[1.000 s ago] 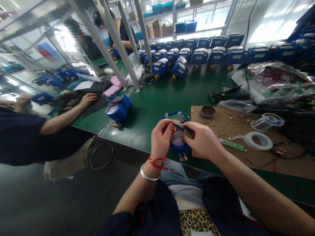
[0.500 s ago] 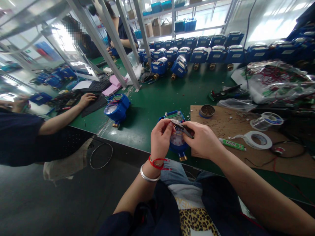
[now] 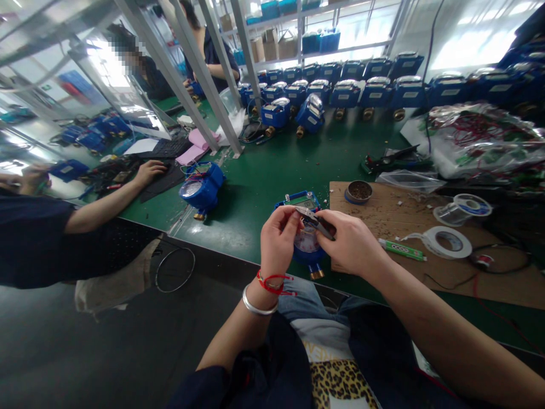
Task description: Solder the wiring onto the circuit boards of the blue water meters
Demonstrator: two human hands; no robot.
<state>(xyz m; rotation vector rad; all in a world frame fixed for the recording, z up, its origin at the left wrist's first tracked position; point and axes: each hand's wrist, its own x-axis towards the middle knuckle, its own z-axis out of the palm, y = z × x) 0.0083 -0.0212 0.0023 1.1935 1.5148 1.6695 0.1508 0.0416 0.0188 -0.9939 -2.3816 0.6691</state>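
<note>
A blue water meter [image 3: 309, 257] with a brass fitting stands at the front edge of the green bench, its top compartment showing a green circuit board. Over its round dial, my right hand [image 3: 353, 240] grips a pair of small pliers [image 3: 320, 224], jaws pointing left. Close to the jaw tips, the thumb and forefinger of my left hand [image 3: 276, 238] are pinched together. What they hold is too small to make out; thin reddish wires show just below. My hands cover part of the meter.
Cardboard [image 3: 383, 218] on the right carries a round tin [image 3: 358, 192], white tape roll [image 3: 447, 242], solder spool [image 3: 462, 209] and green tube [image 3: 402, 250]. Another meter [image 3: 202, 186] stands left, near a co-worker's hand [image 3: 151, 170]. Several meters [image 3: 346, 94] line the back beside bagged wired boards [image 3: 481, 133].
</note>
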